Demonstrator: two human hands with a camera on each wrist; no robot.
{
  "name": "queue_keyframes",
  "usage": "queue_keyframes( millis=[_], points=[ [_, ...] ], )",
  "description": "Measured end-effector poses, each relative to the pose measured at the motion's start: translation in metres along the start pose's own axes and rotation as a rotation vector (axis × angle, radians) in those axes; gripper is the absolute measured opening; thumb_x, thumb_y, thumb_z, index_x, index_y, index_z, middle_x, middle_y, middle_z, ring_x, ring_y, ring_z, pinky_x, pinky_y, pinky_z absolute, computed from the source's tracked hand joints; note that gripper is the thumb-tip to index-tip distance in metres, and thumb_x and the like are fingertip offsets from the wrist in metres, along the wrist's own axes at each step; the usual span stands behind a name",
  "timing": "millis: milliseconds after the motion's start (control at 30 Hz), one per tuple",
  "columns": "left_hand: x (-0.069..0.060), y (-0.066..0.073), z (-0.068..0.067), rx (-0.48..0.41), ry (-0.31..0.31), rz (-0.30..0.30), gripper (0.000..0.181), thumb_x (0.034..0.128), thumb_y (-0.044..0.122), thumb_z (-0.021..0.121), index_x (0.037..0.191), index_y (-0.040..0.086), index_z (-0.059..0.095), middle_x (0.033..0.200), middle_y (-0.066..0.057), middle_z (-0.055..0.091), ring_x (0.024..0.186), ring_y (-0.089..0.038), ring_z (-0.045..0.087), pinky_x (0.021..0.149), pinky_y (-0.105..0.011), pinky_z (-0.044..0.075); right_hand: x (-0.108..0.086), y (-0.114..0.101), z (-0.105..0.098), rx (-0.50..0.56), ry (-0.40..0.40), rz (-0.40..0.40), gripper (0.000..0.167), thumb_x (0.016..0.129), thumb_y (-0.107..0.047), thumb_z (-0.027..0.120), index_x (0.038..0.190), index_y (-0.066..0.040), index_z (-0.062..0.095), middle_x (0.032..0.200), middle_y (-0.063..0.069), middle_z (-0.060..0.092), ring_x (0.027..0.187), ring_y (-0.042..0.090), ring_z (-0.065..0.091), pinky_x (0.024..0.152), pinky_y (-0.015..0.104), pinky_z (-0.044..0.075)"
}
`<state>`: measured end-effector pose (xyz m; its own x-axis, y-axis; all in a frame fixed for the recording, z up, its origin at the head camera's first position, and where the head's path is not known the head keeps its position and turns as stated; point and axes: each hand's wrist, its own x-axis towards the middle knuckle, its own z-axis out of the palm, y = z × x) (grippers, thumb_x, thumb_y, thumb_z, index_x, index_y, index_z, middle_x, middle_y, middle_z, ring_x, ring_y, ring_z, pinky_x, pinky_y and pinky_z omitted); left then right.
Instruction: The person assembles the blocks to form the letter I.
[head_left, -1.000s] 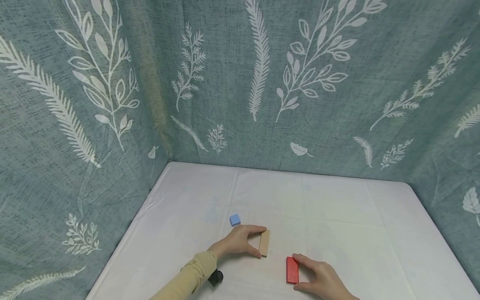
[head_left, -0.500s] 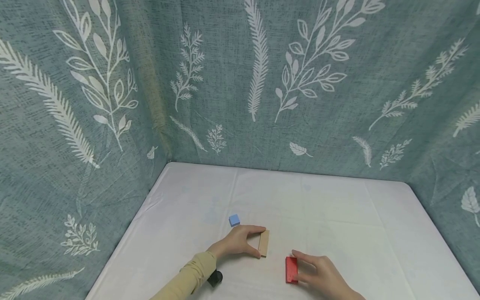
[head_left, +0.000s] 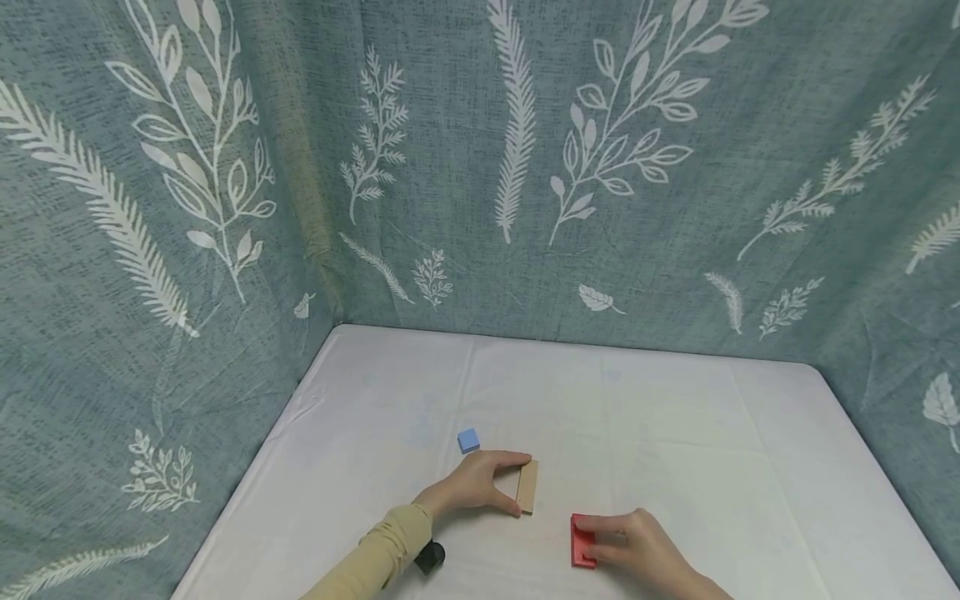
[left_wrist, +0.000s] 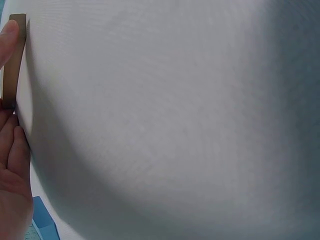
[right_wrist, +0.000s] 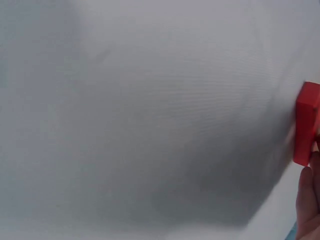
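Note:
A flat, light wooden block (head_left: 528, 487) lies on the white-covered table; my left hand (head_left: 471, 483) pinches it by its two ends between thumb and fingers. In the left wrist view, the thumb is at one end of that wooden block (left_wrist: 13, 65) and the fingers are at the other. To the right and nearer, my right hand (head_left: 637, 546) rests finger and thumb tips on top of a red block (head_left: 577, 542), reaching across its right edge. The right wrist view catches only part of this red block (right_wrist: 306, 122) and the fingers below it.
A small blue cube (head_left: 468, 441) sits just beyond the left hand. Beside the left sleeve is a black object (head_left: 431, 556), partly hidden by it. Green patterned curtains (head_left: 450, 167) hang behind and beside the white table (head_left: 675, 417).
My right finger and thumb have shifted from the ends of the red block onto its top and drawn closer together. The left hand keeps its hold on the wooden block.

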<state>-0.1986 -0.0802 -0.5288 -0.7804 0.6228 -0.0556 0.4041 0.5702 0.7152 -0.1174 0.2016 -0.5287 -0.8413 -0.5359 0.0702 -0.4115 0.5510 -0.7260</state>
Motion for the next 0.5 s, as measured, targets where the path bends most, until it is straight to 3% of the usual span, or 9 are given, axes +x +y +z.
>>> queue_keyframes(
  millis=[167,367,500],
  points=[
    [-0.0003,0.001,-0.0005,0.005,0.0,0.004,0.075,0.0667,0.027,0.086,0.133,0.011,0.056,0.136,-0.003,0.057,0.129,-0.023,0.05,0.109,-0.034,0.042,-0.002,0.0027,0.0034,-0.04,0.019,-0.058,0.036,0.083,-0.032,0.07,0.112,-0.01,0.071,0.109,0.003,0.071,0.104,0.011,0.066,0.082,0.019,0.056],
    [0.0002,0.0008,-0.0002,0.01,0.002,0.01,0.075,0.0669,0.027,0.086,0.133,0.01,0.055,0.136,-0.003,0.057,0.129,-0.023,0.05,0.11,-0.034,0.041,-0.002,0.0039,0.004,-0.038,0.011,-0.041,0.036,0.083,-0.032,0.071,0.112,-0.01,0.071,0.11,0.003,0.071,0.104,0.014,0.066,0.082,0.023,0.058],
    [0.0005,-0.0001,0.0006,0.013,0.001,0.009,0.075,0.0669,0.028,0.086,0.133,0.011,0.055,0.136,-0.003,0.057,0.129,-0.023,0.05,0.109,-0.034,0.042,-0.0026,0.0059,0.0056,-0.042,0.028,-0.066,0.035,0.082,-0.03,0.071,0.111,-0.01,0.072,0.109,0.004,0.071,0.104,0.013,0.066,0.081,0.019,0.057]
  ],
)
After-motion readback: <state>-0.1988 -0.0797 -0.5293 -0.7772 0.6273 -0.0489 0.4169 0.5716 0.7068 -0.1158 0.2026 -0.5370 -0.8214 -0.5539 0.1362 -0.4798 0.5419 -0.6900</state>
